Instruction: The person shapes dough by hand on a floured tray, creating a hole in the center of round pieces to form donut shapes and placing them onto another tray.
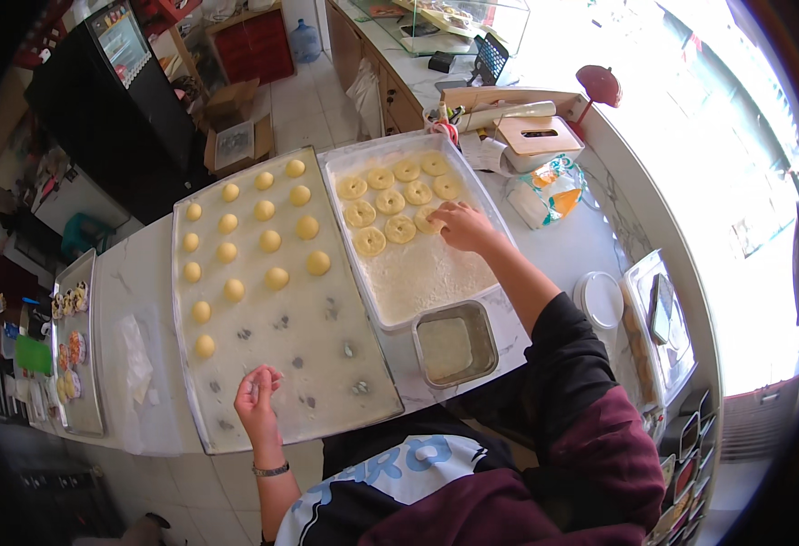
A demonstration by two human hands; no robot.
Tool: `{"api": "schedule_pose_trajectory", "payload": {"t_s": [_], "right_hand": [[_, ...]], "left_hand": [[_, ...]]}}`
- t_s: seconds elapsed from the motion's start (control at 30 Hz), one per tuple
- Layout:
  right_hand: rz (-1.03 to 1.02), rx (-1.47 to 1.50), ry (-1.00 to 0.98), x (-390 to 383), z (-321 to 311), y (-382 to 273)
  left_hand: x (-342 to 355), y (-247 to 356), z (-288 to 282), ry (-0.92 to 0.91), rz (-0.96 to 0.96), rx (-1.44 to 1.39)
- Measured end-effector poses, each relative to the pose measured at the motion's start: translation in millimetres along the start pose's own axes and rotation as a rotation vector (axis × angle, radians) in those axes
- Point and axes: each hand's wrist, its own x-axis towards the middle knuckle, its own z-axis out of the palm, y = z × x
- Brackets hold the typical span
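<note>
Floured tray (436, 282) | right hand (459, 226) pressing dough ring (429, 217) | left hand (258, 396) loosely curled, empty | steel tin (486, 350) nearby

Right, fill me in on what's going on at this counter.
A person is working dough. Their right hand rests on a ring-shaped dough piece in the floured white tray, beside the other rings. Their left hand, fingers pinched together, hovers over the large baking sheet, which carries rows of round dough balls.
</note>
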Motion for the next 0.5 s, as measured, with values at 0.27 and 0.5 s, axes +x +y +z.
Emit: {"api": "schedule_pose_trajectory", "payload": {"t_s": [0.27, 0.5], "right_hand": [[0.026, -0.024, 0.021, 1.7, 4.6, -1.4], [0.027, -0.054, 0.053, -10.0, -5.7, -2.3]], "left_hand": [[-4.0, -3.6, -6.8, 0.001, -0.013, 0.001], [-2.3, -1.1, -7.4, -0.019, -0.011, -0.009]]}}
